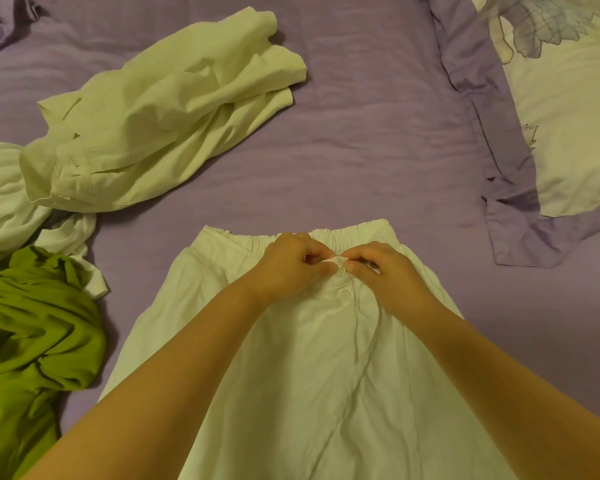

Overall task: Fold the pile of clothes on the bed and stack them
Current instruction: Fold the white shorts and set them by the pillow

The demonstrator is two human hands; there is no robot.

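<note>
A white skirt (312, 375) with an elastic waistband and a buttoned front lies flat on the purple bed sheet (378, 133), waistband away from me. My left hand (291, 265) and my right hand (385, 271) meet at the top of the button placket, just below the waistband. Both pinch the fabric around the top button. A second button shows just below them. A crumpled cream garment (160, 116) lies at the upper left. A white garment (7, 195) and a bunched green garment (32, 334) lie at the left edge.
A pillow (575, 133) with a purple border and a floral print lies at the upper right, its corner reaching toward the skirt. Bare sheet stretches between the skirt, the cream garment and the pillow.
</note>
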